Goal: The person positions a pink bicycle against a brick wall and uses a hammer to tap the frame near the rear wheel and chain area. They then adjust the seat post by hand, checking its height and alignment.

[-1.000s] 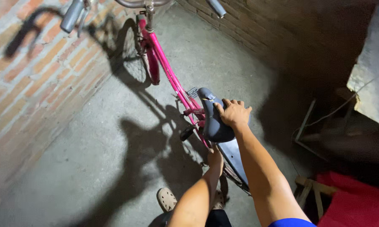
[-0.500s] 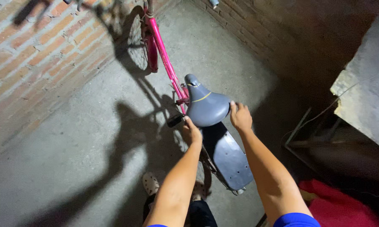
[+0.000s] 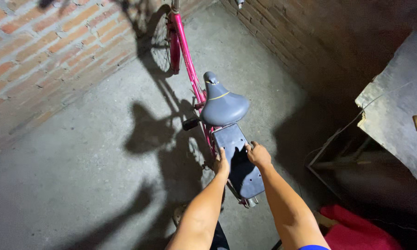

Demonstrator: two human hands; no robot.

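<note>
Head view: pink bicycle (image 3: pixel 186 60) upright on a concrete floor (image 3: pixel 79 153) beside a brick wall (image 3: pixel 42 55)
Rear rack (image 3: pixel 238 159): grey, behind the grey seat (image 3: pixel 222 106)
Left hand (image 3: pixel 221 163): gripping the rack's left edge, fingers curled
Right hand (image 3: pixel 258 155): curled over the rack's right edge (thumb inward)
Red cloth (image 3: pixel 361 229): lower right

One pink bicycle (image 3: pixel 188 60) on the concrete floor (image 3: pixel 79 157). One grey saddle (image 3: pixel 222 104), one grey rear carrier plate (image 3: pixel 238 159), one black pedal (image 3: pixel 190 123) in view. Two hands: left hand (image 3: pixel 221 163), right hand (image 3: pixel 258 155). Two brick walls (image 3: pixel 46 51). One red cloth (image 3: pixel 361 229). Possibly one sandal (image 3: pixel 178 214), too dark to be sure.
</note>
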